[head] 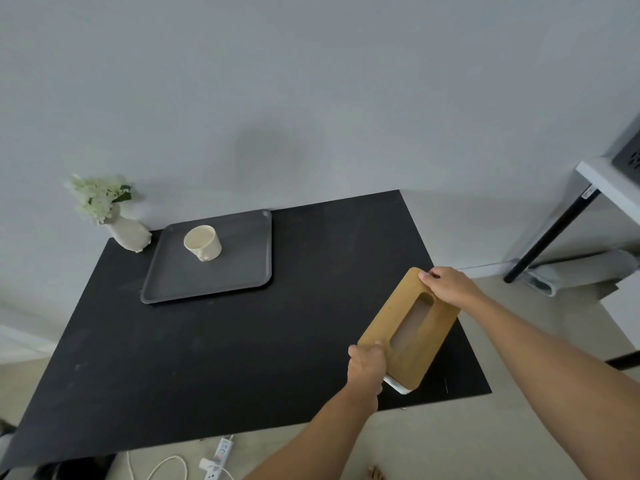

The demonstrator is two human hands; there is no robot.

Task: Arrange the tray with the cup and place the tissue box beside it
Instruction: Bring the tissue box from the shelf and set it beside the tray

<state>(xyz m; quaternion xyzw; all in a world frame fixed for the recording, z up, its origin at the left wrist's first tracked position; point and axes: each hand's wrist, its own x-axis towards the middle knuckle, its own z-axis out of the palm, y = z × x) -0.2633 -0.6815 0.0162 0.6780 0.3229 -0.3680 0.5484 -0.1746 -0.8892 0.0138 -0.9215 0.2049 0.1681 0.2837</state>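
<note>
Near the table's [207, 358] right edge, a tissue box [408, 327] with a wooden lid and a white base is gripped by both hands. The left hand [366, 368] is closed around the box's near short end, fingers curled over the lid. The right hand [446, 287] is clamped on the far short end, toward the right edge. The box is held askew to the table's edges; whether it rests on the black top or is lifted just above it cannot be told. An oblong slot is cut in the lid. Well apart, toward the far left corner, a grey tray [239, 268] is laid flat, and a cream cup [202, 242] is set on its far left part. At the far left corner itself, just beside the tray, a pale vase of white flowers [114, 216] is placed. No readable writing or brand is seen on any of these things.
</note>
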